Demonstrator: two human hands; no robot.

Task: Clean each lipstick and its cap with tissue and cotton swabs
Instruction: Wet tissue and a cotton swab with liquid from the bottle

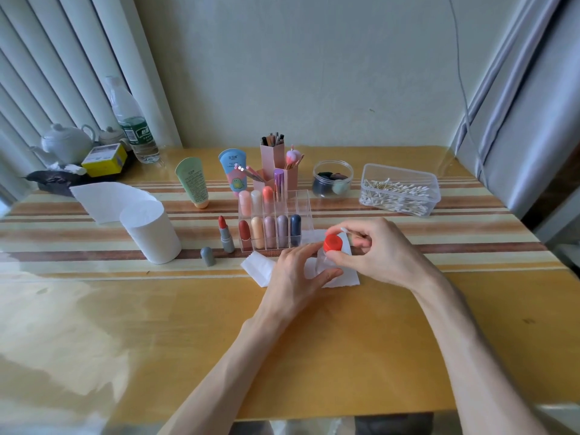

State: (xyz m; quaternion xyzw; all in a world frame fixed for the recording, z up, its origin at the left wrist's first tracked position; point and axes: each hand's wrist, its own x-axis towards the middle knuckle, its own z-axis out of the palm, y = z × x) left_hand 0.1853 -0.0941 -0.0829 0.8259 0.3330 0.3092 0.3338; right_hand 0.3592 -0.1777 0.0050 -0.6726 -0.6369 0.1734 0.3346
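Both forearms reach in from the desk's near edge. Left hand (298,268) pinches a small clear bottle (326,262) standing on a tissue (257,266); right hand (373,249) grips its red cap (332,242) with a cotton swab (345,230) tucked between its fingers. Behind, toward mid-desk, a clear organizer (273,227) holds capped lipsticks; an open lipstick (224,233) and its grey cap (208,256) stand left of it

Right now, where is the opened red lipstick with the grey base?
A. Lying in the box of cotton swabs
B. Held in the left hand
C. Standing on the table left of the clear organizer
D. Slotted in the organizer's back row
C: the opened lipstick stands upright on the table, just left of the clear organizer, with neither hand on it.
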